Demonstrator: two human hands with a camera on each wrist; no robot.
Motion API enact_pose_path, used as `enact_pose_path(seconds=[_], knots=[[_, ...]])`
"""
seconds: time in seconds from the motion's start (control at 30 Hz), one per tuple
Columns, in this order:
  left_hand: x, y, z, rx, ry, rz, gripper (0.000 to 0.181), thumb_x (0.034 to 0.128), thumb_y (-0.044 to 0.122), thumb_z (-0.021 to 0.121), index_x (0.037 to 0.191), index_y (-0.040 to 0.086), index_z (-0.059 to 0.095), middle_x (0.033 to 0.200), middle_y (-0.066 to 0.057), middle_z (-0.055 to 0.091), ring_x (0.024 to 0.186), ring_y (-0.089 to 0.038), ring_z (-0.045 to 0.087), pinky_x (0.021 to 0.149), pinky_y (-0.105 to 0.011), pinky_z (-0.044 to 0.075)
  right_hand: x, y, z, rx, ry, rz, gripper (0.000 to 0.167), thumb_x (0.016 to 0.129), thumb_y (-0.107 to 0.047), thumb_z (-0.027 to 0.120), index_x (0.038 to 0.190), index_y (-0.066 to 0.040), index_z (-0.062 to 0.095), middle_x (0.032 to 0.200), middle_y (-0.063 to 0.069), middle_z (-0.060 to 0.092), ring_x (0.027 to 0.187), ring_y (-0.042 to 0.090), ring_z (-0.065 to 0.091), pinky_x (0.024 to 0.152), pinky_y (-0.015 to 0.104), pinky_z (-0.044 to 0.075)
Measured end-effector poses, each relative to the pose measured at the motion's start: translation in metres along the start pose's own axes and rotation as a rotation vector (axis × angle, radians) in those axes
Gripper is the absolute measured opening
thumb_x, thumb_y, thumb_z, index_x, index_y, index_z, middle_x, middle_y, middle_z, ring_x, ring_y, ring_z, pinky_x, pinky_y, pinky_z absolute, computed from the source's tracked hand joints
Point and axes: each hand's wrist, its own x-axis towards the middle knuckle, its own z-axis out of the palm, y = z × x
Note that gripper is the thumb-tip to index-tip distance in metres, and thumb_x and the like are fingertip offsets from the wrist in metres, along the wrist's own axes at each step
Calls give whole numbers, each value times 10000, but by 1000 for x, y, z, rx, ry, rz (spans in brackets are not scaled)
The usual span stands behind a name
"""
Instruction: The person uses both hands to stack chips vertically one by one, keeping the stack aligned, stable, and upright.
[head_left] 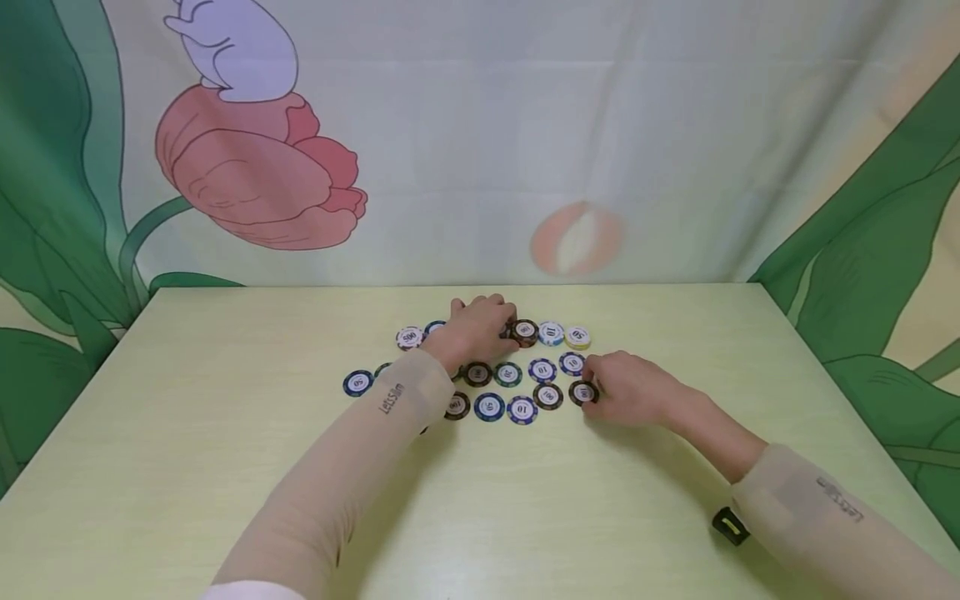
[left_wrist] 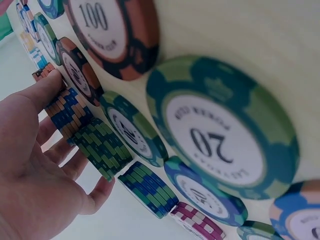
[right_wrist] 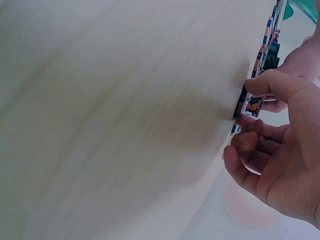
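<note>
Printed poker chips lie in rows on the table. My left hand (head_left: 471,333) reaches over the back row. In the left wrist view its thumb and fingers curl around a blue-and-orange stack of chips (left_wrist: 70,116) and a green stack of chips (left_wrist: 103,149). My right hand (head_left: 633,387) pinches a black chip marked 100 (head_left: 583,392) by its edge, at the right end of the front row. The right wrist view shows thumb and forefinger on that chip's rim, with the other fingers curled. My left hand and sleeve hide some chips.
At the back right stand a brown-and-black stack (head_left: 526,332), a light blue stack (head_left: 551,333) and a yellow-edged stack (head_left: 577,337). Single chips, including a blue one (head_left: 358,382), lie in front. A printed curtain (head_left: 465,167) hangs behind the pale table (head_left: 225,400).
</note>
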Motion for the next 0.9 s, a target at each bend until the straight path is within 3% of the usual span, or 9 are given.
enact_pose_path(seconds=[0.37,0.57,0.9], knots=[[1,-2,1,-41,11,-8,447,1000,374,686,1375,147,600,1385,-95,531,1232,-292,505,1050,-562,320,8,-2,-2,28,50,58,330,824,-233,723,1085,-51,637,631,-18,538,534,129,452,518,321,378],[0,-2,3,-79,-7,-16,464,1013,365,668,1407,140,574,1386,-132,503,1231,-307,501,1059,-535,363,21,-5,-3,5,105,59,359,838,-265,737,1099,-39,639,647,-23,579,528,136,491,509,322,397],[2,-2,4,-56,6,-22,466,1005,375,677,1394,141,573,1336,-111,547,1177,-264,538,1044,-535,335,47,-16,-7,18,133,66,447,858,-300,741,1168,6,642,717,12,622,561,157,522,510,316,429]])
